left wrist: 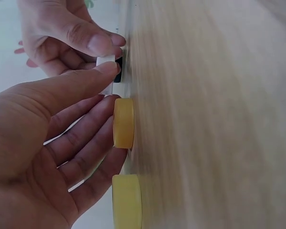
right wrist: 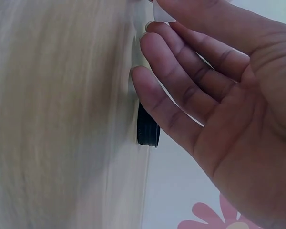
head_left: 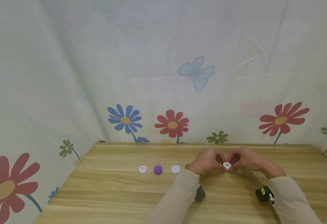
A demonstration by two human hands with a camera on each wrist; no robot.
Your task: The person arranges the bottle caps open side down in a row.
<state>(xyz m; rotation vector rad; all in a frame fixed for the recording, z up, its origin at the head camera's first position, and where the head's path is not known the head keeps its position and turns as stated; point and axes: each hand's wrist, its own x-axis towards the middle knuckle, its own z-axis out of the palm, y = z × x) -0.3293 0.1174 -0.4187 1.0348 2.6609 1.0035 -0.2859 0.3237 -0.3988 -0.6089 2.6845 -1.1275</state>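
Note:
Between my two hands a white bottle cap (head_left: 226, 165) with a bluish print on top is pinched just over the table. My left hand (head_left: 206, 160) holds it from the left, thumb against its side in the left wrist view. From the right, my right hand (head_left: 247, 160) grips the same cap by thumb and fingers. An orange cap (left wrist: 123, 123) stands close by the left fingers, with a yellow cap (left wrist: 127, 202) beyond it; the left hand mostly hides both in the head view. Near the right hand's fingers is a black cap (right wrist: 148, 128), partly covered by them.
Left of the hands, a white cap with red print (head_left: 142, 169), a purple cap (head_left: 158, 170) and a plain white cap (head_left: 175, 169) lie in a row on the wooden table (head_left: 110, 193). A flowered cloth (head_left: 152, 77) hangs behind the table.

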